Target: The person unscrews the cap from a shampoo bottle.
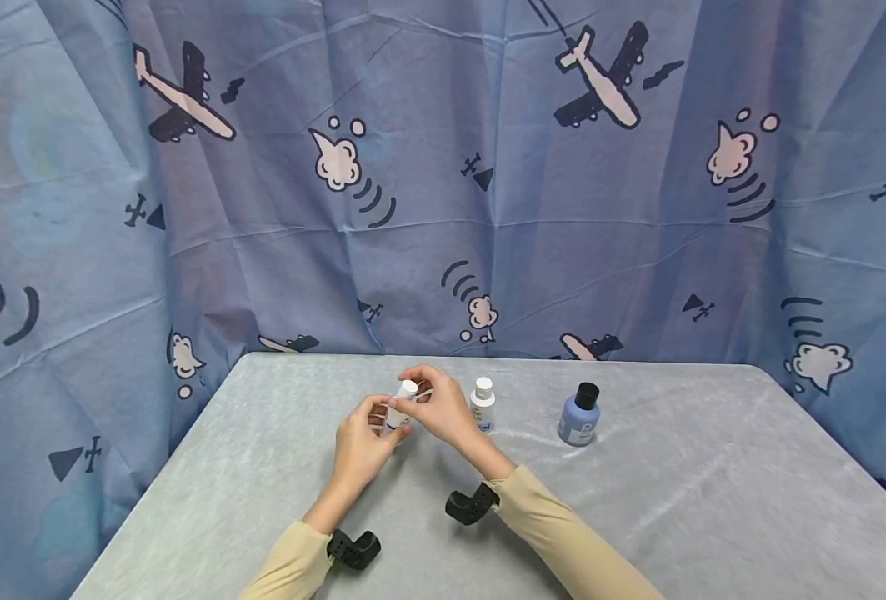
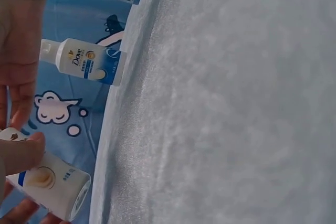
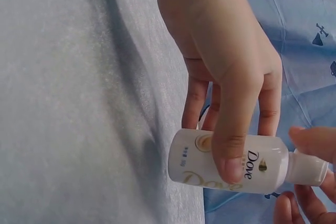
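Note:
A small white Dove bottle (image 1: 396, 419) with a white cap (image 3: 307, 170) is held between both hands, leaning slightly. My left hand (image 1: 362, 446) grips its body, thumb (image 3: 231, 156) across the label and fingers behind. Around the cap, my right hand (image 1: 443, 408) has its thumb on one side and fingers on the other; their exact contact is partly hidden. The left wrist view shows the underside of the held bottle (image 2: 58, 184), raised off the table. Just right of the right hand stands another white Dove bottle (image 1: 483, 407), blue near its base.
Farther right on the grey-covered table (image 1: 683, 492) stands a blue bottle (image 1: 579, 421) with a black cap. A blue curtain (image 1: 427, 192) printed with airplanes and clouds hangs behind the table's back edge. Black devices (image 1: 473, 504) are worn on both wrists.

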Demonstrator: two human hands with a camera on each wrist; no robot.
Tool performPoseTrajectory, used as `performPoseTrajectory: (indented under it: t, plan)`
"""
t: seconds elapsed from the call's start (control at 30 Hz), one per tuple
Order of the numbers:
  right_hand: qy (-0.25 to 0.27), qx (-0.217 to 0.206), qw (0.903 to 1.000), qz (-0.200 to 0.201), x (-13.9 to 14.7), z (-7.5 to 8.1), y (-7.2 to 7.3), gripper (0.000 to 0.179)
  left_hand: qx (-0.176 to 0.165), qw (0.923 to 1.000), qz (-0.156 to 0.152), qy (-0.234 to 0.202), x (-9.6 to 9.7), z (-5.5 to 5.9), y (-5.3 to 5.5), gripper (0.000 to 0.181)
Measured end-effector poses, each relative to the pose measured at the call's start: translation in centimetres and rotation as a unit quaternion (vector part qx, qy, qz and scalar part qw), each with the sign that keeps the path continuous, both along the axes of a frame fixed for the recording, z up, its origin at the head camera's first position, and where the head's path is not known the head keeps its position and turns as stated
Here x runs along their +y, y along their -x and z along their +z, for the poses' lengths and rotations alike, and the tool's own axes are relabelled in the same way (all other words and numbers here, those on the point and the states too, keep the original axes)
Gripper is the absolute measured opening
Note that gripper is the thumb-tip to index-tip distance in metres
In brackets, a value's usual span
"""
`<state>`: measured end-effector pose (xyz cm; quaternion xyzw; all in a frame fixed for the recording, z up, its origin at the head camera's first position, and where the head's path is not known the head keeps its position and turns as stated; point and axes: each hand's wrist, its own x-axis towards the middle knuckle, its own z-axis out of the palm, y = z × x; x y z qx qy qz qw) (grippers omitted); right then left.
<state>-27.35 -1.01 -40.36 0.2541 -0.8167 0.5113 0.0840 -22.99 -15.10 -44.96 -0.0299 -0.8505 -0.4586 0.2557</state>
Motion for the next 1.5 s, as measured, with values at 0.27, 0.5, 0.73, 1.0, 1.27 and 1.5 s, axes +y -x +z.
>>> performPoseTrajectory:
  t: [0.27,0.5,0.73,1.0,1.27,1.5]
  plan:
    - [0.006,0.003,0.9999,0.007,0.13,0.3,-0.07,0.031,-0.001,0.9999,-0.01,0.007,0.08,0.15,0.02,0.043]
    - [0.022,0.008,0.9996,0.016,0.2,0.19,-0.08,0.032,-0.003,0.9997,-0.022,0.008,0.3,0.19,0.03,0.042]
    - [0.028,0.01,0.9991,0.031,0.31,0.11,-0.06,0.034,-0.01,0.999,-0.044,-0.001,0.33,-0.05,0.25,0.04]
    - [0.031,0.014,0.9991,0.027,0.39,0.15,-0.01,0.036,-0.015,0.9984,-0.055,-0.007,0.41,-0.06,0.27,0.041]
    - [0.043,0.0,0.9989,0.019,0.52,0.24,0.19,0.031,-0.014,0.9989,-0.044,-0.007,0.37,0.1,0.27,0.043]
    - [0.037,0.009,0.9993,0.002,0.69,0.23,0.18,0.026,-0.02,0.9993,-0.028,-0.016,0.32,0.11,0.33,0.042]
